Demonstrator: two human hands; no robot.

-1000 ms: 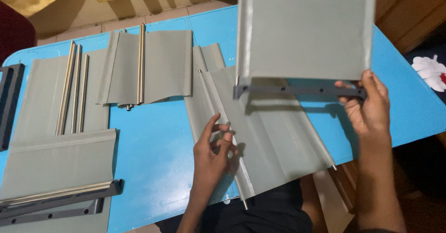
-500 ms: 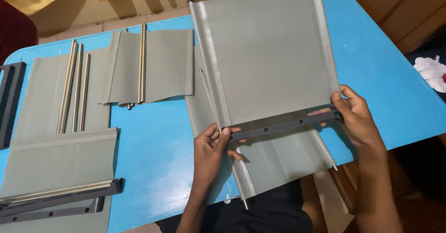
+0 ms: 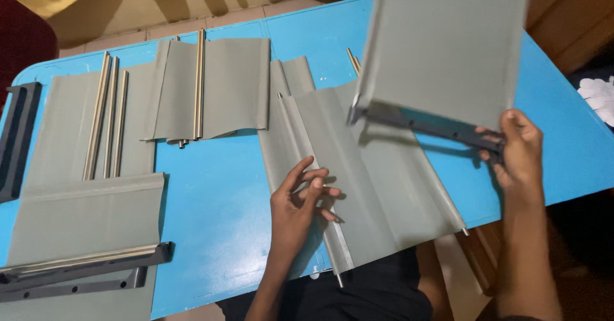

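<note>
While the right hand (image 3: 519, 147) pinches the end of a dark grey bar (image 3: 425, 124), thumb on top and fingers curled beneath, a grey fabric panel (image 3: 444, 46) fixed to that bar stands lifted off the blue table (image 3: 217, 193), tilted up and away from the person and slightly blurred. The bar runs from the hand leftward and a little upward, ending above the middle of the table. The left hand (image 3: 295, 207) lies palm down, fingers spread, pressing on another grey fabric sheet (image 3: 377, 180) that rests flat on the table directly below the raised panel; its fingertips touch a fold near a thin metal rod (image 3: 320, 186) running down that sheet toward the table's near edge. A second rod edges the same sheet on its right side, its tip poking over the near edge of the table.

Farther left on the table lies a folded grey sheet (image 3: 224, 87) with a rod along its middle. Left of that, three pale rods (image 3: 105, 116) lie side by side on a long grey sheet (image 3: 83, 218), whose near end carries another dark grey bar (image 3: 83, 273). A black frame piece (image 3: 16, 138) sits at the table's far left edge. Something white (image 3: 598, 94) shows just beyond the table's right edge.
</note>
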